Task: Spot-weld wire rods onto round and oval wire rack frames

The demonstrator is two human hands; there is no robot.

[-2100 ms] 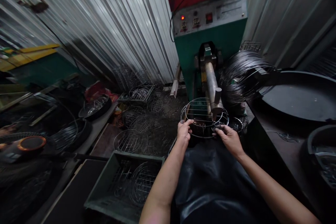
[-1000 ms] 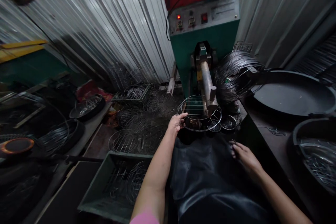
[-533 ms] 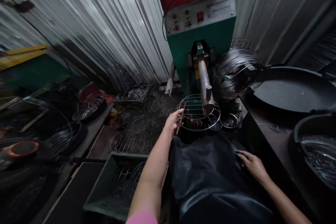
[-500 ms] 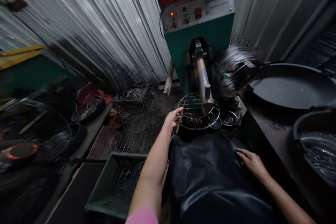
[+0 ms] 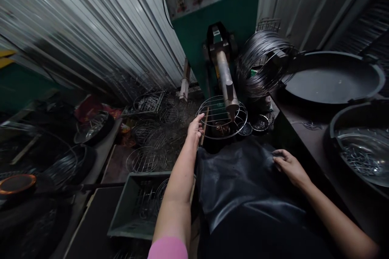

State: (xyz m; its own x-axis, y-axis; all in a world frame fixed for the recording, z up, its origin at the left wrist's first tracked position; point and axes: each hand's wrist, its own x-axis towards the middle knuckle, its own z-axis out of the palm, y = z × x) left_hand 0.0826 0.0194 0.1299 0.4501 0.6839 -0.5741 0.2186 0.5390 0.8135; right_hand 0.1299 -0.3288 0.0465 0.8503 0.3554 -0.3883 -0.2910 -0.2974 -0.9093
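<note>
A round wire rack [image 5: 221,118] sits under the metal arm [image 5: 225,82] of a green welding machine [image 5: 217,12]. My left hand [image 5: 195,126] grips the rack's left rim. My right hand [image 5: 289,166] rests on the black apron [image 5: 243,178] over my lap, fingers curled; whether it holds a small piece I cannot tell. Small round dishes [image 5: 257,123] lie just right of the rack.
A coil of wire [image 5: 260,63] hangs right of the machine. Large dark pans [image 5: 331,77] and a basin of small wire pieces [image 5: 358,154] line the right bench. A grey crate [image 5: 139,206] with finished racks is lower left; more racks [image 5: 146,158] litter the floor.
My right hand let go of the rack and drew back onto the apron. My left hand stays on the rack's rim. The view tilted downward.
</note>
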